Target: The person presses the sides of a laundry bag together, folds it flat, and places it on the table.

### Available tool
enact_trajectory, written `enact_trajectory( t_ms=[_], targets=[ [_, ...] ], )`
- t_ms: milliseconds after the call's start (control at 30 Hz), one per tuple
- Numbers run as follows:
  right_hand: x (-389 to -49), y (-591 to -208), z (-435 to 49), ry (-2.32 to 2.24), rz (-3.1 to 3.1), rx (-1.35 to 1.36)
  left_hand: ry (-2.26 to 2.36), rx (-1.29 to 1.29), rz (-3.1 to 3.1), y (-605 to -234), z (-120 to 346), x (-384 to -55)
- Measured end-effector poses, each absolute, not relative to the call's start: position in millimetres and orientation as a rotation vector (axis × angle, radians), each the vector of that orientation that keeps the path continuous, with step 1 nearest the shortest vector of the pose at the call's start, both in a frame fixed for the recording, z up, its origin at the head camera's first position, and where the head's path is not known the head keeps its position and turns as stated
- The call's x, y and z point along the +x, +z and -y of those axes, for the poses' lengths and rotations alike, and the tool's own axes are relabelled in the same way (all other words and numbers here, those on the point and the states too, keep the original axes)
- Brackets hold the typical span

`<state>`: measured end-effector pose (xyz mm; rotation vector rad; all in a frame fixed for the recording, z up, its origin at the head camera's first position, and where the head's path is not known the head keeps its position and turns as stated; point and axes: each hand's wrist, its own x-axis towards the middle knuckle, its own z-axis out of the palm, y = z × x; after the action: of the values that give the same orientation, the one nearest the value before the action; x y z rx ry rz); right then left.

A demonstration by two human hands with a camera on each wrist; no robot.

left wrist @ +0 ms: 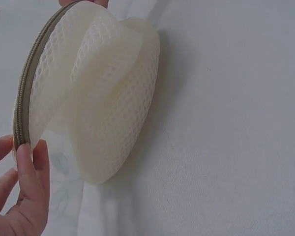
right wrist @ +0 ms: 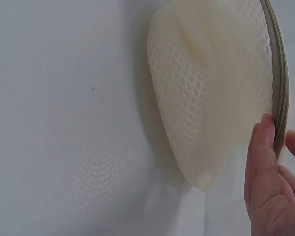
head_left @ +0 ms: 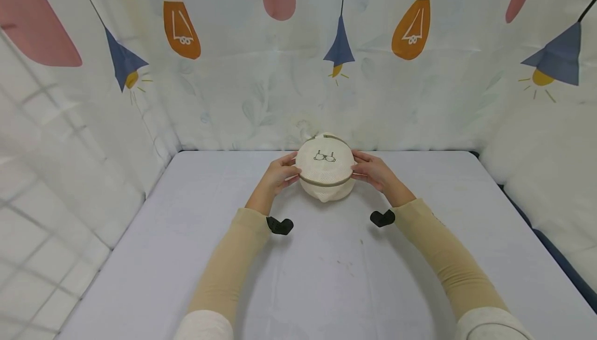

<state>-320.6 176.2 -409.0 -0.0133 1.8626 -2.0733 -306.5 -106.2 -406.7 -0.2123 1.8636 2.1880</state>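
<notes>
Each hand pinches mesh bag, print upward.

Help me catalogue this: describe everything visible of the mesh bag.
The cream mesh bag has a round top bearing a dark glasses-like drawing, with a brownish zipper around the rim, closed where visible. Its fabric looks soft, folding below. The top tilts towards the head camera. The left hand and right hand pinch opposite sides of the rim, near the far edge of the table; whether the bag touches it is unclear.
</notes>
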Motion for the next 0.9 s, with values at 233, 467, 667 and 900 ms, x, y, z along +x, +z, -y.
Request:
enact_trajectory(
  t_ms=[233,467,667,900],
  targets=[
    [-322,-411,-176,-2.057,-1.880,0.015,2.182,-0.219,-1.866,-409,106,-306],
    [-321,-412,-176,-2.044,-1.882,0.013,2.187,-0.225,-1.860,-412,105,-308],
    [-322,-414,-175,-2.047,-1.878,0.017,2.185,-0.241,-1.864,-415,105,-308],
    [-323,-415,-175,-2.035,-1.888,0.044,2.173,-0.266,-1.874,-417,104,-309]
  ],
)
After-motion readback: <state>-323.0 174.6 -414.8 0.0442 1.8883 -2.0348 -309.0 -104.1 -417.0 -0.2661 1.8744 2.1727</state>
